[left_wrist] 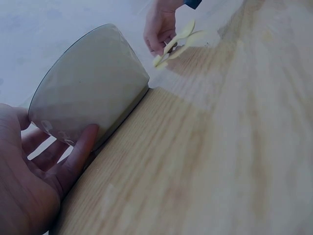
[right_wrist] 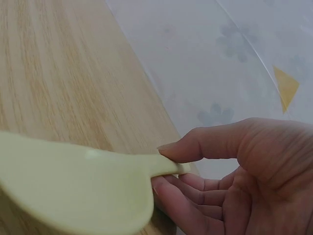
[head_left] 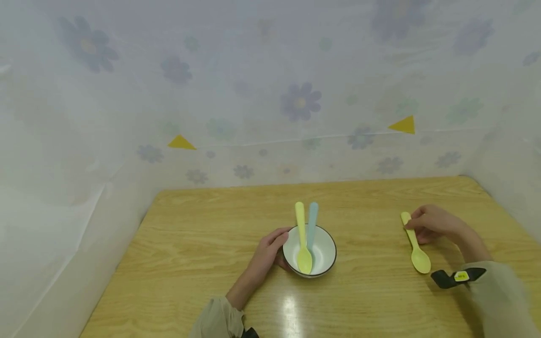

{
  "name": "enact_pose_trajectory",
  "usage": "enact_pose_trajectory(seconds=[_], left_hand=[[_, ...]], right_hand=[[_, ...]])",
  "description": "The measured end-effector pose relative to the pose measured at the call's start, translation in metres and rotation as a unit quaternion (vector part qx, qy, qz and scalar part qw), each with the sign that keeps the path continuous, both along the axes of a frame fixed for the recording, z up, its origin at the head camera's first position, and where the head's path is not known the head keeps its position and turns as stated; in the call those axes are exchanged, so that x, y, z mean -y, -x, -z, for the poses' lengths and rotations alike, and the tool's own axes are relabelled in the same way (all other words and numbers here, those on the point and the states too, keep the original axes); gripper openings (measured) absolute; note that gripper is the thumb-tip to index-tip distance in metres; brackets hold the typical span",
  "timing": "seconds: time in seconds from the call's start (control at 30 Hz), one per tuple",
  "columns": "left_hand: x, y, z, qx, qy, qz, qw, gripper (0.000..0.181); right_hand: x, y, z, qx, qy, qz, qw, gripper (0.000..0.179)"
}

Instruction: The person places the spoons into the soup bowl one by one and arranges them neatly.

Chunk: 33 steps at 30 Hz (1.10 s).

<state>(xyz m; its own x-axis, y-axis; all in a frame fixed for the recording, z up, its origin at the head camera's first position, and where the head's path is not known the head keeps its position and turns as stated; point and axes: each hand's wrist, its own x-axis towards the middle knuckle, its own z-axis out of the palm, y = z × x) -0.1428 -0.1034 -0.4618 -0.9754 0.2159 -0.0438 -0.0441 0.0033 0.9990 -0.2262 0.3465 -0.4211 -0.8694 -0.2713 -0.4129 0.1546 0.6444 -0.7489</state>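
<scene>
A white bowl (head_left: 325, 246) with a dark rim stands upright on the table. My left hand (head_left: 266, 253) holds its left side, thumb and fingers spread against the wall, as the left wrist view shows with the bowl's outside (left_wrist: 93, 83). Inside the bowl lean a yellow spoon (head_left: 301, 230) and a light blue spoon (head_left: 313, 220), handles sticking up past the far rim. To the right, my right hand (head_left: 435, 223) pinches another yellow spoon (head_left: 420, 260) by its handle, between thumb and fingers. In the right wrist view this spoon's broad head (right_wrist: 83, 186) points away from the hand (right_wrist: 220, 171).
The wood-grain table (head_left: 203, 234) has a rounded far corner at right. A pale flower-patterned sheet (head_left: 253, 94) hangs behind it and along both sides, with two yellow triangles (head_left: 403, 125) on the back. A black strap (head_left: 458, 277) sits by my right sleeve.
</scene>
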Motion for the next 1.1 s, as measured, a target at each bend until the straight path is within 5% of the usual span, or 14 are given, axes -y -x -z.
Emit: enact_pose_trajectory(seconds=[0.87,1.1], left_hand=[[-0.0001,0.0007,-0.0005,-0.007,0.005,0.002,1.0,0.042],[-0.0006,0.0001,0.0009,-0.003,0.005,0.0,1.0,0.042]], right_hand=[[-0.0006,0.0023,0.0023,-0.008,-0.004,-0.017,0.9998,0.015],[-0.0048,0.0037,-0.0034,-0.013,0.014,0.006,0.9998,0.019]])
